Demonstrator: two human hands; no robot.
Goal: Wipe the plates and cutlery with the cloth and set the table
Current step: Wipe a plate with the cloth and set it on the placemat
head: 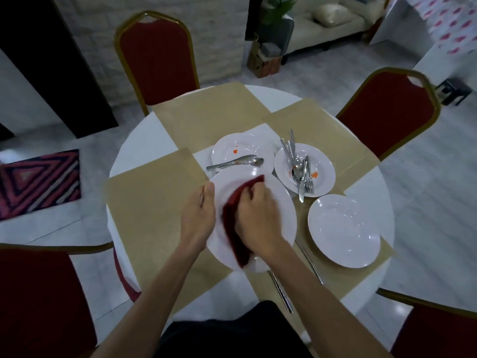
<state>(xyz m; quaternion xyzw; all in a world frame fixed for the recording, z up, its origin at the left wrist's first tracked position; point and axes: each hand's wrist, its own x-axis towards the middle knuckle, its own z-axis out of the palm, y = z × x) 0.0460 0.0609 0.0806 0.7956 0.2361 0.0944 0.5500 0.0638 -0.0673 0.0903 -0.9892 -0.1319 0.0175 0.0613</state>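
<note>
My left hand (200,218) grips the left rim of a white plate (278,202) held above the table. My right hand (255,215) presses a dark red cloth (235,228) onto that plate's face. Behind it lies a white plate (232,146) with red specks and a spoon and knife (235,162) across it. A smaller plate (322,164) to the right carries red specks and a pile of several forks, spoons and knives (300,169). A bare white plate (343,231) rests on the right placemat. Two pieces of cutlery (282,293) lie near the table's front edge.
The round white table (144,143) carries several beige placemats (144,208). Red chairs with gold frames stand at the back left (154,55), back right (387,109), front left (38,301) and front right (438,329). A patterned rug (38,182) lies on the floor to the left.
</note>
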